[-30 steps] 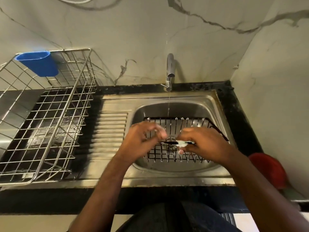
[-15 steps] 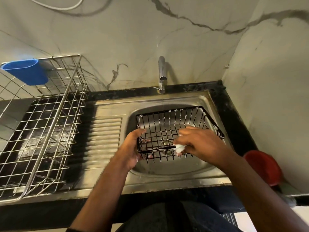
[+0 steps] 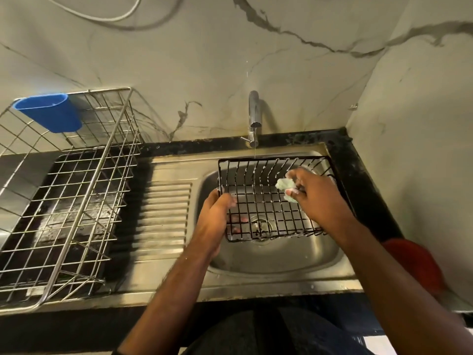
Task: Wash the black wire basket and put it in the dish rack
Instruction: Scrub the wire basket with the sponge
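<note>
Now the basket point(image 3: 268, 201) has been lifted and tilted above the sink point(image 3: 276, 257), left hand point(image 3: 217, 216) gripping its edge, right hand point(image 3: 314, 196) clutching a sponge point(image 3: 285, 187) inside, so scrubbing continues.

Both forearms bare, no sleeves in view. Suds on right hand point(image 3: 321, 198) fingers. Dark trousers below worktop point(image 3: 358, 160) edge.
</note>
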{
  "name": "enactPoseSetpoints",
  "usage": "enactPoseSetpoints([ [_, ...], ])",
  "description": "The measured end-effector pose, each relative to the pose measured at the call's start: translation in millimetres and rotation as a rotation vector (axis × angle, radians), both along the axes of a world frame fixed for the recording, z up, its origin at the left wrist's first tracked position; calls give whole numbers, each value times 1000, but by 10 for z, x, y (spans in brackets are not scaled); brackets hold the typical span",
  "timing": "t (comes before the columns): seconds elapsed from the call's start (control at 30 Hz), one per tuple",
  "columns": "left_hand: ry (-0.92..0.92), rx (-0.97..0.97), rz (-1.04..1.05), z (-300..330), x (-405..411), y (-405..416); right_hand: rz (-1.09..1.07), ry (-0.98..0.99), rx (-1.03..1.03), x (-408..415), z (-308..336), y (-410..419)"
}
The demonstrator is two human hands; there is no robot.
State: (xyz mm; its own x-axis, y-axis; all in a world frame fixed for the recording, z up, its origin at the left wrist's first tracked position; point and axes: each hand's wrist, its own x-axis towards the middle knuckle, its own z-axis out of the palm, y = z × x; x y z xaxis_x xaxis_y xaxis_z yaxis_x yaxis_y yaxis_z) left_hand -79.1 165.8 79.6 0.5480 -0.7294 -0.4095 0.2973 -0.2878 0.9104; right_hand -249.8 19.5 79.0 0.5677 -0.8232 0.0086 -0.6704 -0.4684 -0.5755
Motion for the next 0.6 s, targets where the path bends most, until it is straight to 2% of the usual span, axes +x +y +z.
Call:
enactPoseSetpoints([
  [0.2,-99,-25,-55,55,-190,-14,57,138,-126,349,-81,127],
  [0.4,-121,16,7,10,-151,24,439,64,86,375,2,336],
  [0.6,-20,-4,40,-18,-106,29,225,209,91,14,8,-89],
])
